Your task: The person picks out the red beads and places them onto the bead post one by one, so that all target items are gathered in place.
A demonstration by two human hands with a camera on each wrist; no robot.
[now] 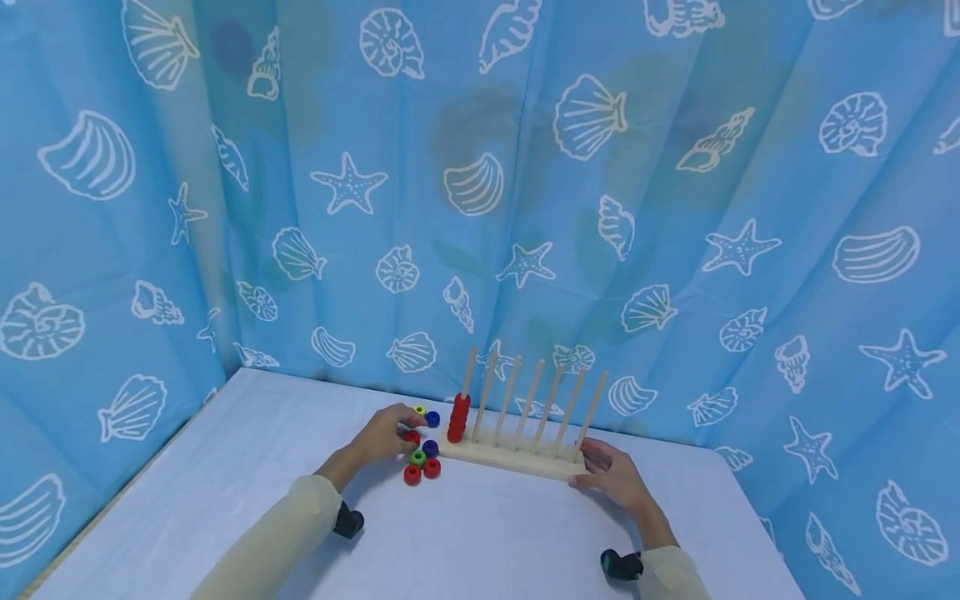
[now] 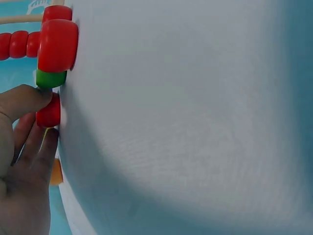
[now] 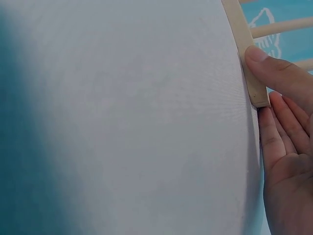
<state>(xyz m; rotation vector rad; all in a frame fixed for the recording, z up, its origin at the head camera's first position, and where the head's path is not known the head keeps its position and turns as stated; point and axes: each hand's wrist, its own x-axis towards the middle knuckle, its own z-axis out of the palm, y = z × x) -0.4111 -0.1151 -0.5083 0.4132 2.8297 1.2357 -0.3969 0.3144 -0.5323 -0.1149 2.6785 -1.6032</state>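
Note:
A wooden peg rack [image 1: 510, 457] has several upright pegs in a row. On its leftmost peg sits a stack of red beads [image 1: 458, 418]; the other pegs are bare. My left hand [image 1: 381, 435], left of the rack, pinches a red bead [image 2: 48, 111] between thumb and fingers, close over the tabletop. My right hand [image 1: 613, 477] grips the right end of the rack's base [image 3: 254, 83], thumb on the front face and fingers around the end.
Loose beads lie around the left hand: a green bead [image 1: 417, 457], blue beads [image 1: 430, 448], red beads [image 1: 412, 475] and a yellow bead [image 1: 420, 411]. An orange bead [image 2: 56, 172] shows behind the fingers. A blue shell-print curtain [image 1: 480, 208] hangs behind the white table [image 1: 465, 542].

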